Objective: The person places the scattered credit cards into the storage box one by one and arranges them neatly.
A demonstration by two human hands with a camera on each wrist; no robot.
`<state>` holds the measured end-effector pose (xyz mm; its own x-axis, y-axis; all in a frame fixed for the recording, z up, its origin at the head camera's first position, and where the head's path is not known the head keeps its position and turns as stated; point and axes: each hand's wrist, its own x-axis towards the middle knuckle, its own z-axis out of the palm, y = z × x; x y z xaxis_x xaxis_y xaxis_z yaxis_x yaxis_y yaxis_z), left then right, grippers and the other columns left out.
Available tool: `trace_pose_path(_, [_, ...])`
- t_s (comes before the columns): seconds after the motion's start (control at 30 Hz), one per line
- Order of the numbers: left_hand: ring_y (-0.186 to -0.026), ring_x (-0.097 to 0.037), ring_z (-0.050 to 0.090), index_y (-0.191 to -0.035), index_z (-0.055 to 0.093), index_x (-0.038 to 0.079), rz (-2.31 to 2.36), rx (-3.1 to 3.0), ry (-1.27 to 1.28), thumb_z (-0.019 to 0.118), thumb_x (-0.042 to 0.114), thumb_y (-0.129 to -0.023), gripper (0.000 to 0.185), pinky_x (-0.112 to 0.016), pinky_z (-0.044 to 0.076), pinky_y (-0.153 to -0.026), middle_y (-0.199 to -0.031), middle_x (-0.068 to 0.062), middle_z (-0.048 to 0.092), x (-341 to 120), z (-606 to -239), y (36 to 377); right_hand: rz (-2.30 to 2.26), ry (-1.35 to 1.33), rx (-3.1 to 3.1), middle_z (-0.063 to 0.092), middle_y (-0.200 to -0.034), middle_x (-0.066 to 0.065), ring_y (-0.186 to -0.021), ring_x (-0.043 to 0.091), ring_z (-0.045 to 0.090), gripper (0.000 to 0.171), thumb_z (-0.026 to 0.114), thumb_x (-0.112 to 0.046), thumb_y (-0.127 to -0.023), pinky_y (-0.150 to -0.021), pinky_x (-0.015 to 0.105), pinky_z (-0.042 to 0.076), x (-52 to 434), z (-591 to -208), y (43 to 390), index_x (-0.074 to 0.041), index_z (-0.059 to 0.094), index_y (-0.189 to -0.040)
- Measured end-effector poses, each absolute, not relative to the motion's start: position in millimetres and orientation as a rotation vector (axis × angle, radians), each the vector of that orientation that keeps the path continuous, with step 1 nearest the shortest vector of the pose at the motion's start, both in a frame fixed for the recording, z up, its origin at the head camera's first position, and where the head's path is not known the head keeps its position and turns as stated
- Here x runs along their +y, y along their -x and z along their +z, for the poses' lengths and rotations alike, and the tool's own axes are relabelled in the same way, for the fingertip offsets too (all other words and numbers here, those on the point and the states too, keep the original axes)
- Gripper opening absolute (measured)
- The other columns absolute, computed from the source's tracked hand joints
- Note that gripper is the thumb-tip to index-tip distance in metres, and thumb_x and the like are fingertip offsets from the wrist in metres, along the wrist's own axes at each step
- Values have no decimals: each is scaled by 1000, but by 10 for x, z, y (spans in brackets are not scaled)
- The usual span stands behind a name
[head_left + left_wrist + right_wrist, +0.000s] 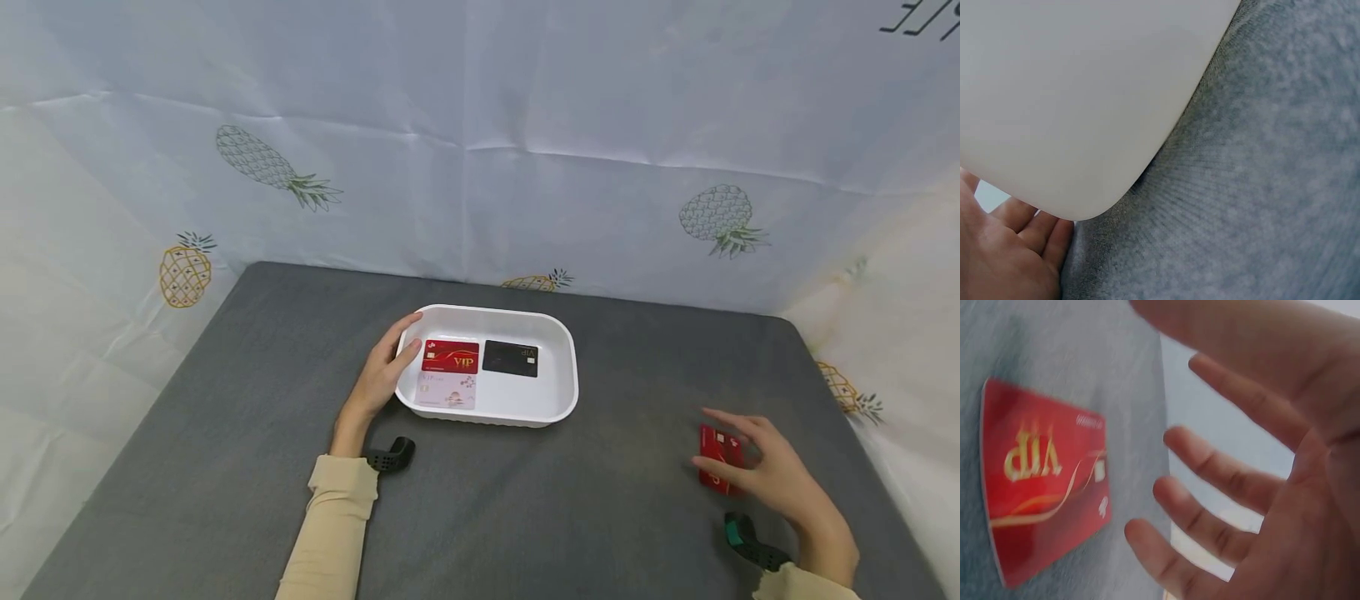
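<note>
At the left end of a white tray (551,387), my left hand (375,379) grips the rim, the thumb over its inner edge. The left wrist view shows the fingers of that hand (1010,256) against the tray's outer wall. Inside the tray lie a red VIP card (450,356), a black VIP card (510,358) and a pale pink VIP card (446,392). Over to the right, another red VIP card (1047,487) is on the cloth. My right hand (780,467) hovers over it, thumb and fingers spread apart, holding nothing.
A dark grey cloth (600,517) covers the table. Behind it and at both sides hangs a white curtain (480,200) with pineapple prints. A black strap piece shows at each wrist.
</note>
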<state>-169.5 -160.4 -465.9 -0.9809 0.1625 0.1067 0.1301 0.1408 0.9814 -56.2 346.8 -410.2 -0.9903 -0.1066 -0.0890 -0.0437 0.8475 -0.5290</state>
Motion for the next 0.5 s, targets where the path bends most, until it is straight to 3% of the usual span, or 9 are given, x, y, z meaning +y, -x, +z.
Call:
trace_pose_path(0.1, [-141,-35,42,-156,38,8,2025,2348,-311,51,16,-106,53,-30,37,-112,-162,-18,37,-1604,-4661,1694,-764,59,2894,48,-134,34,-114,37,46,76,84,-26,-85,-81,61,51,3532,-4127,565,2,49,-147])
trace_pose_path(0.23, [-141,-35,41,-156,38,7,2056,2326,-338,50,15,-106,52,-10,36,-101,-162,-19,36,-1605,-4664,1694,-656,-69,2857,42,-135,46,-118,56,39,80,77,-37,-92,-91,74,34,3590,-4145,580,8,42,-148])
trace_pose_path(0.33, [-141,-36,41,-156,38,6,2061,2330,-342,50,14,-106,52,-8,36,-99,-161,-20,37,-1606,-4667,1696,-594,-186,2834,38,-137,49,-121,59,35,86,70,-47,-94,-91,75,28,3594,-4148,594,10,35,-149])
trace_pose_path(0.5, [-142,-35,41,-156,39,8,2037,2347,-319,51,16,-106,52,-9,35,-101,-162,-18,37,-1603,-4663,1694,-635,-411,2741,29,-146,47,-130,62,27,97,64,-53,-95,-99,77,27,3534,-4168,600,10,21,-155])
